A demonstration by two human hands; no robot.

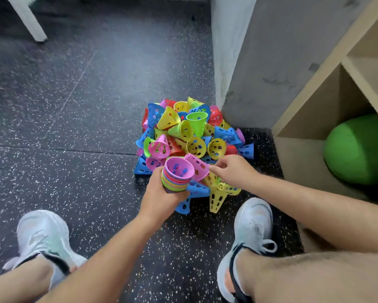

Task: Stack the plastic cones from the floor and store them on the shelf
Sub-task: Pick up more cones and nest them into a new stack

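Midway through stacking, the left hand (161,194) grips a nested stack (177,178), mouth up. Beside it the right hand (235,171) pinches a pink cone (197,167), which likely needs turning to seat inside. Beyond, the pile (194,136) sits on the floor (74,106), near the shelf (310,119).

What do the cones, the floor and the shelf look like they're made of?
Cones: thin moulded plastic, bright solid colours, slight sheen, punched slots; they nest tightly in the stack that the left hand holds. Floor: likely rubber matting, matte black with pale flecks and a seam. Shelf: probably laminated board with a pale wood look, flat square edges; solid wood cannot be ruled out.
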